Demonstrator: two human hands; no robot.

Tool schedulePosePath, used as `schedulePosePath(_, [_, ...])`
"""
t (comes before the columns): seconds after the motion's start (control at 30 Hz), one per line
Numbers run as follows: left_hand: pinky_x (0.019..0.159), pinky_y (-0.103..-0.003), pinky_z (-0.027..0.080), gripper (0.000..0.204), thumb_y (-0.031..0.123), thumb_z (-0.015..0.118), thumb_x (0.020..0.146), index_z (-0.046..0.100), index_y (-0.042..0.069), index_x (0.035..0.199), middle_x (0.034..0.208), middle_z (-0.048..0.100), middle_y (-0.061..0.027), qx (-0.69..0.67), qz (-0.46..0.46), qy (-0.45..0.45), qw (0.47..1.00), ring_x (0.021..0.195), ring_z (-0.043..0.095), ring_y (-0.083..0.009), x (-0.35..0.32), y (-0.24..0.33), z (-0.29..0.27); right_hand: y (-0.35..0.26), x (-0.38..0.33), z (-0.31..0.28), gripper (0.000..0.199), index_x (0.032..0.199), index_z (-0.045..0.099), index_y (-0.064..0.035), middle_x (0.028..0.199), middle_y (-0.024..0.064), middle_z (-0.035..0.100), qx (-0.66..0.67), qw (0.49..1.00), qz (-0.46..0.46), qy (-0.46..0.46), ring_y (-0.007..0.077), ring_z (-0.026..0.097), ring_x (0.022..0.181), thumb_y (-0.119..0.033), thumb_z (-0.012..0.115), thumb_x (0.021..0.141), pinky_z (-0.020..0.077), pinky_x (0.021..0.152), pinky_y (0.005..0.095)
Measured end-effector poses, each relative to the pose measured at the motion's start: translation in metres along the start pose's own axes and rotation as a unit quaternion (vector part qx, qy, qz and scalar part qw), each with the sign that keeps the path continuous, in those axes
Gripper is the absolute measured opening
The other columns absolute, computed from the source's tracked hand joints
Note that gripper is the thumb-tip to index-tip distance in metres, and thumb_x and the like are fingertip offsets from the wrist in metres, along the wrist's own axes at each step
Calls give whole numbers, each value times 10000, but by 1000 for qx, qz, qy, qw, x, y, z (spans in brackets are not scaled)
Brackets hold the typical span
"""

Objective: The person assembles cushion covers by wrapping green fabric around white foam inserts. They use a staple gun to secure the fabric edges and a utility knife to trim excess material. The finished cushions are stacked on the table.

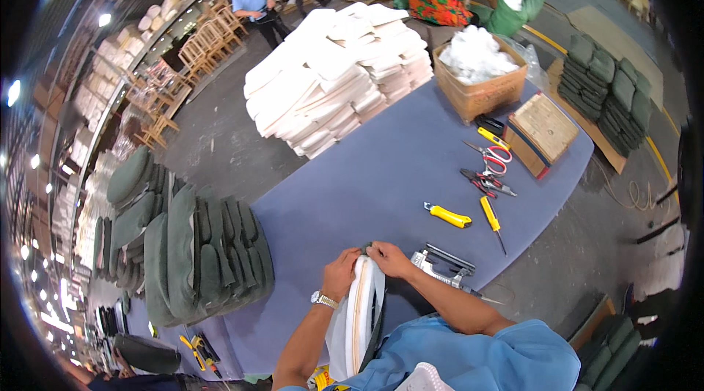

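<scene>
A seat cushion (359, 318) stands on its edge in front of me, showing white padding and a thin tan strip along its length. Dark green fabric (365, 249) is bunched at its far end. My left hand (340, 274), below a metal wristwatch, grips this fabric from the left with bent fingers. From the other side my right hand (390, 259) pinches the same fabric, so the two hands nearly meet. Just right of that hand lies a silver staple gun (444, 266) on the blue-grey table (330, 208). The cushion's near end is against my body.
Several stacked green cushions (205, 259) stand left. Cutters (447, 216), a screwdriver (492, 224), pliers (487, 182) and red-handled scissors (495, 159) lie right, near a worn box (541, 131) and a carton of white stuffing (480, 90). White foam pads (330, 76) are piled beyond the table; people stand behind.
</scene>
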State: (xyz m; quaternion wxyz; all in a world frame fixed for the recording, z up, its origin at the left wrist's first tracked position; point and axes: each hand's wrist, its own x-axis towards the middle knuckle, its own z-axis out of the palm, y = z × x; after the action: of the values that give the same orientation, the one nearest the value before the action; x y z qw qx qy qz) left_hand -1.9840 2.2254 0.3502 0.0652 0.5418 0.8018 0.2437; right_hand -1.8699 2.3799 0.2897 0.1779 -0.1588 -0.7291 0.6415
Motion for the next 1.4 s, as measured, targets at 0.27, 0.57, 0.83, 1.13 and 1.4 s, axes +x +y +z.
schedulePosePath(0.27, [829, -437, 599, 343, 130, 595, 926, 586, 115, 1269, 1343, 639, -76, 50, 12, -62, 997, 1052, 698, -332, 3, 6, -8, -12, -5, -2, 345, 895, 603, 5, 870, 232, 653, -86, 996, 23, 17, 443, 637, 826, -305, 547, 1036, 494, 739, 511])
schedulePosePath(0.57, [864, -441, 594, 332, 155, 549, 973, 544, 108, 1302, 1444, 575, -81, 22, 43, -88, 995, 1108, 680, -340, 2, 4, -15, -36, -1, -6, 399, 924, 662, -12, 984, 249, 698, -216, 975, 50, -11, 466, 670, 935, -358, 499, 1040, 509, 799, 584])
schedulePosePath(0.83, [852, -435, 598, 324, 154, 567, 966, 553, 108, 1286, 1402, 622, -80, 38, 32, -95, 994, 1076, 697, -337, 5, 1, -7, -44, -2, -4, 405, 892, 671, -23, 925, 234, 686, -198, 978, 72, 1, 468, 656, 884, -363, 507, 1037, 501, 769, 567])
schedulePosePath(1.13, [787, -425, 613, 324, 127, 596, 936, 598, 67, 1255, 1361, 648, -96, 61, 62, -69, 994, 1018, 721, -321, 4, -3, -3, -44, 3, -8, 411, 866, 651, 17, 923, 284, 679, -158, 985, 69, -25, 502, 645, 899, -329, 507, 1035, 498, 791, 582])
schedulePosePath(1.4, [826, -425, 565, 199, 103, 584, 924, 594, 37, 1112, 1144, 654, -120, 106, 107, -43, 988, 987, 671, -327, 16, 4, -11, -38, 3, -4, 371, 865, 648, 15, 893, 257, 664, -153, 986, 61, -3, 476, 639, 859, -300, 535, 1023, 489, 759, 553])
